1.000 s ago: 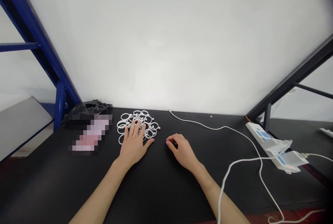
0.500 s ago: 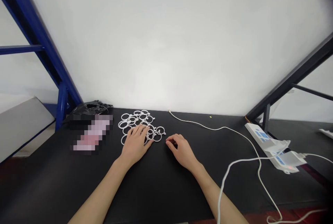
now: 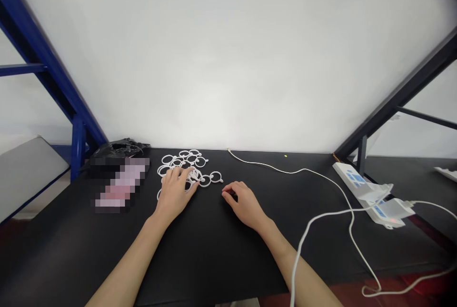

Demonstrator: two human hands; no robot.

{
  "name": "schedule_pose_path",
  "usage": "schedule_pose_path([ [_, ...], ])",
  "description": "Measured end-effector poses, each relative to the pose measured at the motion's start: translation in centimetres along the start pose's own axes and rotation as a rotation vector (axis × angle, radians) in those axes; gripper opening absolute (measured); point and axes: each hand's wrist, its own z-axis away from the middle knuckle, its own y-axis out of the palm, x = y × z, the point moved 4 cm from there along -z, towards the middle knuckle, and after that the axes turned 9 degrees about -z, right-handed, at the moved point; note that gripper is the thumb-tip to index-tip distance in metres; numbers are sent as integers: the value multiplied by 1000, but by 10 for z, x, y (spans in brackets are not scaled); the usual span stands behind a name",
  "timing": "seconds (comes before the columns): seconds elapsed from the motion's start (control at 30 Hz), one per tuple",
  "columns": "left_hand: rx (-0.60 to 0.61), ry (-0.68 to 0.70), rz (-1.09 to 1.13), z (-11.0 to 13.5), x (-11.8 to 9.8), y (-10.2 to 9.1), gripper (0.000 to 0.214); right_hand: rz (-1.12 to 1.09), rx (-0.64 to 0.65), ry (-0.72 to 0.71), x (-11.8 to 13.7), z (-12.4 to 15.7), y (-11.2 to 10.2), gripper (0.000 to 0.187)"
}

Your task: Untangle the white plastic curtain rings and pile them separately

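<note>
A loose cluster of thin white curtain rings (image 3: 200, 161), each with a small eyelet, lies on the black tabletop (image 3: 214, 250). My left hand (image 3: 174, 192) is over the near part of the cluster, its thumb and index finger closed around a few rings that look bunched and tilted between them. Some rings are partly hidden under the palm. To the right of the rings, my right hand (image 3: 243, 202) rests on the table with fingers curled and thumb tip close to the index fingertip. Nothing shows in it.
At the right, a white power strip (image 3: 345, 174) holds plugs, and white cables (image 3: 321, 215) cross the table and my right forearm. A black plastic bag (image 3: 123, 146) and a pixelated pink item (image 3: 123, 183) lie left. Blue (image 3: 43, 50) and dark frame posts (image 3: 392, 100) flank the white wall.
My left hand has closed its thumb and index finger around rings that lay flat before, bunching them. My right hand keeps its curled pose. The whole view has shifted slightly.
</note>
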Motion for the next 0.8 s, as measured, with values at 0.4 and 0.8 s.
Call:
schedule_pose_path([
  [0.4,-163,-142,271,0,13,-19,22,-8,-3,-16,-3,1,1,12],
  [0.8,-118,-63,447,4,-10,-21,15,175,-45,-98,1,1,9,13],
])
